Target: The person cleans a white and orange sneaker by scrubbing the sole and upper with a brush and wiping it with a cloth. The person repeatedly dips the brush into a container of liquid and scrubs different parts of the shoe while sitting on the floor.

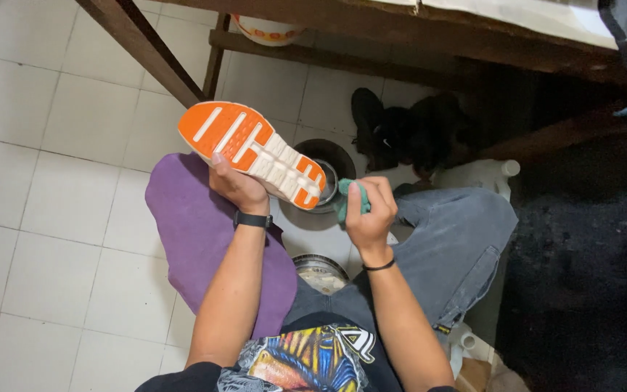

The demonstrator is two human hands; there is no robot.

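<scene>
My left hand (pixel 237 187) grips a sports shoe (pixel 252 151) from below, its orange and white sole turned up toward me. A black band sits on that wrist. My right hand (pixel 370 210) is closed around a bunched green cloth (pixel 345 199), held just right of the shoe's heel end. A thin black band circles the right wrist. The shoe's upper is hidden beneath the sole.
A purple cloth (pixel 197 225) covers my left knee; jeans (pixel 459 239) cover the right. Two metal bowls (pixel 332 163) (pixel 321 270) stand on the white tiled floor. Black shoes (pixel 400 134) lie under a wooden table (pixel 371 29). A white plastic bottle (pixel 484 176) lies at right.
</scene>
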